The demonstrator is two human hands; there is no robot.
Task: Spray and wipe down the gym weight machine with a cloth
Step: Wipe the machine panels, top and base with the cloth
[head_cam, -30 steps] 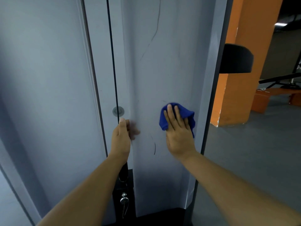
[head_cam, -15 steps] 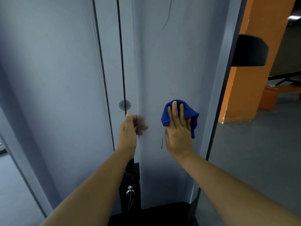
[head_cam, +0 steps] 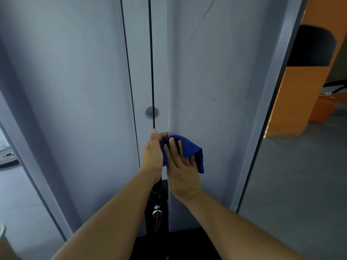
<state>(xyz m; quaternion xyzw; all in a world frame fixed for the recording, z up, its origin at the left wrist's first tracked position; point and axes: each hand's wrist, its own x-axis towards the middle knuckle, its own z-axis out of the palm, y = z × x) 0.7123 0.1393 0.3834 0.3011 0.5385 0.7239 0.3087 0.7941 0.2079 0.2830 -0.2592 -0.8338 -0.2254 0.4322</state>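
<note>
The wiping step is under way: the right hand (head_cam: 183, 172) presses the blue cloth (head_cam: 189, 150) flat, fingers straight, against the machine's grey panel (head_cam: 216, 81). The left hand (head_cam: 153, 153) curls round the black cable (head_cam: 151, 62). Next likely needs firm strokes across the scuffed panel.

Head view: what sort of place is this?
Probably a gym: a grey machine shroud with a black cable running down it, a weight plate on the floor, and a black pad.
</note>
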